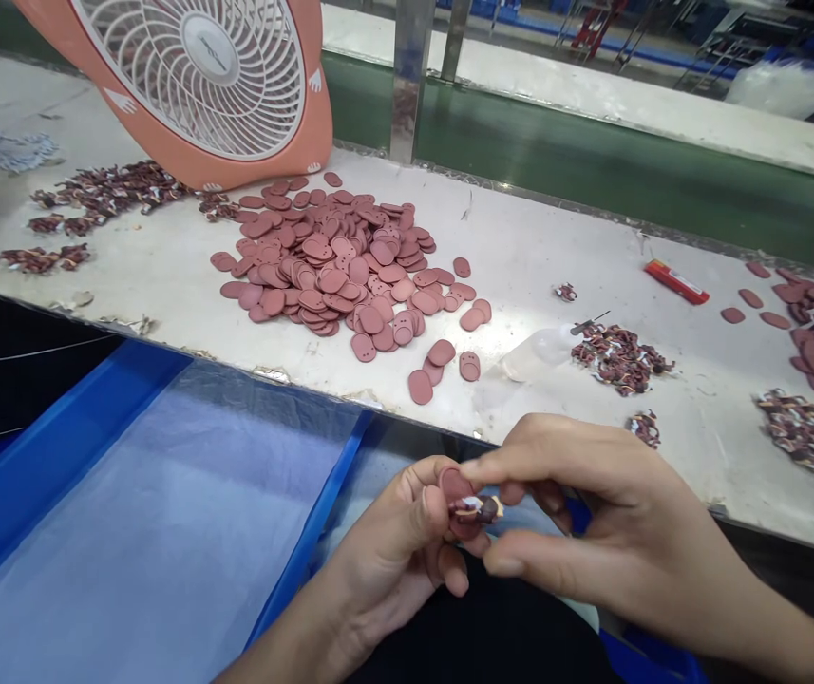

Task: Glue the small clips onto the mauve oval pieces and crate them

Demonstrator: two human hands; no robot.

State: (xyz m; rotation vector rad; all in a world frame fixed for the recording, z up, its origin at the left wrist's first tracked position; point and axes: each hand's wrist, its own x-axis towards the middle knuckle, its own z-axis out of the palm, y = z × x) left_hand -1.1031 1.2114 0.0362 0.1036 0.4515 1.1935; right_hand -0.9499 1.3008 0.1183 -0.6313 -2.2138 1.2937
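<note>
My left hand [407,532] pinches a flat, oval, brownish-red disc [455,484] between thumb and fingers. Lying across the disc's face is a small figure piece [478,509] in dark brown, white and tan; whether it is fixed there I cannot tell. My right hand [592,513] comes in from the right, its index fingertip at the disc's upper edge. Its thumb stays apart, below the figure piece, and its other fingers are partly hidden. Beyond my hands, a large pile of similar oval discs [331,271], some with small holes, covers the middle of the white bench [513,237].
A clear bottle with a thin dark tip [539,353] lies beside a heap of small figure pieces [620,359]. A red box-like item [675,282] is farther back. An orange fan [214,76] stands at the back left. Below the bench edge is a lined blue bin [185,503].
</note>
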